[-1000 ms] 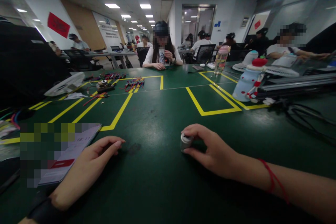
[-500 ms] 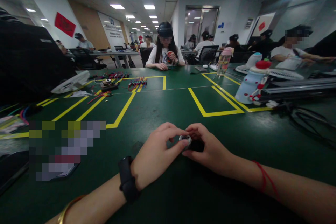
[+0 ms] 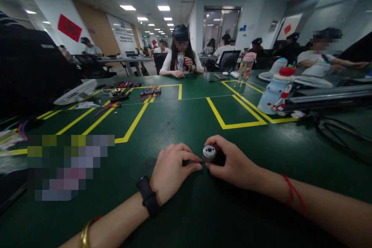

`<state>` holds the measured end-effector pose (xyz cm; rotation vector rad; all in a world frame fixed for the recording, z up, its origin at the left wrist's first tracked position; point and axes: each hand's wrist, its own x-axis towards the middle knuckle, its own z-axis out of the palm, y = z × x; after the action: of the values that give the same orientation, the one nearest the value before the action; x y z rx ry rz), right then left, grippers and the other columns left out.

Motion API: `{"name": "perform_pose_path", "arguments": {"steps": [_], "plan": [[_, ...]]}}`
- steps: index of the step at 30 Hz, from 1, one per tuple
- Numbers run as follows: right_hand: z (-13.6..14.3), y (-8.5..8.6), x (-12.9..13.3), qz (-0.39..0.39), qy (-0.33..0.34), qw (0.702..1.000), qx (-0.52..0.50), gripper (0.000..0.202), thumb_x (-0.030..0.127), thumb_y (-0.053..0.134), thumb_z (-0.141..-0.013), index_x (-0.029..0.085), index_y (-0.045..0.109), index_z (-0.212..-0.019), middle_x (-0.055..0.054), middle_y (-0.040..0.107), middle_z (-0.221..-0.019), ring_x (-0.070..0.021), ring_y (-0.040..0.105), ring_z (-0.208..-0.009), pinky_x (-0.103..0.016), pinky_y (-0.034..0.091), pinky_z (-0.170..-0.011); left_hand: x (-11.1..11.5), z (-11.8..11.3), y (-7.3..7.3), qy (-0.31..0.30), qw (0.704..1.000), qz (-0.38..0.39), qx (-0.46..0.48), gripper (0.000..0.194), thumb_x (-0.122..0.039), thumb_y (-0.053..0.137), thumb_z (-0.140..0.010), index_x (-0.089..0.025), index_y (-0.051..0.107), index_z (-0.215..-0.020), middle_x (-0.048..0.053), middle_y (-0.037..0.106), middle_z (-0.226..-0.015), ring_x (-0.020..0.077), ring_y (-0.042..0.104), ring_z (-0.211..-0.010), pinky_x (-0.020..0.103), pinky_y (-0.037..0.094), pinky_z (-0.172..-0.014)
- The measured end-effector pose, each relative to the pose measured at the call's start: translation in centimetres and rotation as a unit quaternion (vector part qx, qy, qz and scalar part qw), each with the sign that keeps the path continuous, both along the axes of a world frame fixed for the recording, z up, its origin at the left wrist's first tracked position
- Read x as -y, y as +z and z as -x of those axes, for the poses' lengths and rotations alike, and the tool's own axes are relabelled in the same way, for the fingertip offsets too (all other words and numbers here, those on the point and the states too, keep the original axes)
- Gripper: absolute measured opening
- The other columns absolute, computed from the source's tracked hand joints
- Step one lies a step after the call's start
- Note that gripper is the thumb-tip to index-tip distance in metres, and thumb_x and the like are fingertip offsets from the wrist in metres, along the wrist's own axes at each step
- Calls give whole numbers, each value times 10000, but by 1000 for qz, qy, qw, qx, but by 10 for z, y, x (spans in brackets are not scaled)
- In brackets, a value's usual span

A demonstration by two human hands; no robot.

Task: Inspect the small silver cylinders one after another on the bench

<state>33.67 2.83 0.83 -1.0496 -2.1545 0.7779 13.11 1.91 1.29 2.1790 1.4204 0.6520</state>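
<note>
A short silver metal cylinder (image 3: 209, 154) stands upright on the green table, with a dark centre and small holes in its top face. My right hand (image 3: 231, 161) has its thumb and fingers curled around the right side of the cylinder. Just left of it, my left hand (image 3: 177, 166) holds nothing, its thumb and index finger slightly apart and their tips close to the cylinder's lower side. A black band (image 3: 148, 197) is on my left wrist and a red string (image 3: 292, 193) on my right.
Yellow tape lines (image 3: 244, 126) mark the green tabletop (image 3: 174, 120). Bundles of coloured wires (image 3: 150, 92) and a white fan (image 3: 77, 92) lie far left. A blue bottle (image 3: 271, 95), a pink-lidded bottle (image 3: 246, 69) and black cables (image 3: 334, 128) are on the right. A person (image 3: 181, 60) sits opposite.
My left hand has drawn back left and down from the cylinder's top, uncovering its top face. My right hand still grips the cylinder. The view has shifted slightly.
</note>
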Motion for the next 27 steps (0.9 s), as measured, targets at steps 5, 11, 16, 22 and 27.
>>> {"name": "perform_pose_path", "arguments": {"steps": [5, 11, 16, 22, 27], "plan": [[-28, 11, -4, -16, -62, 998, 12, 403, 316, 636, -767, 213, 496, -1131, -33, 592, -1057, -117, 583, -909, -253, 496, -807, 5, 21, 15, 14, 999, 22, 28, 274, -427, 649, -819, -298, 706, -1054, 12, 671, -1049, 203, 613, -932, 335, 479, -827], [-171, 14, -17, -17, -375, 921, 100, 588, 546, 662, -689, 226, 501, -1155, -95, 605, -1066, -200, 609, -837, -318, 511, -693, 18, 111, 16, 178, 972, 112, 101, 354, -511, 550, -855, -255, 669, -1068, 9, 696, -929, 197, 635, -836, 297, 498, -745], [-276, -3, -22, -1, -515, 836, 189, 611, 590, 635, -642, 205, 518, -1101, -140, 606, -1006, -261, 600, -791, -402, 495, -642, 22, 153, 0, 246, 931, 139, 231, 316, -432, 638, -815, -225, 656, -1054, -5, 684, -891, 153, 619, -782, 234, 490, -696], [-216, 5, -16, -281, -473, 778, 303, 791, 723, 513, -686, 144, 495, -1224, -196, 493, -1244, -390, 433, -1191, -574, 367, -953, 17, 151, -4, 242, 931, 142, 234, 347, -439, 653, -796, -196, 650, -1044, 26, 680, -930, 170, 618, -805, 259, 487, -716], [-68, 17, -3, -124, -80, 958, 247, 545, 588, 532, -820, 232, 555, -1231, -76, 525, -1243, -207, 487, -1134, -384, 417, -972, 18, 143, 1, 244, 952, 121, 142, 411, -523, 612, -783, -200, 654, -1034, 30, 682, -913, 195, 615, -808, 291, 485, -737]]}}
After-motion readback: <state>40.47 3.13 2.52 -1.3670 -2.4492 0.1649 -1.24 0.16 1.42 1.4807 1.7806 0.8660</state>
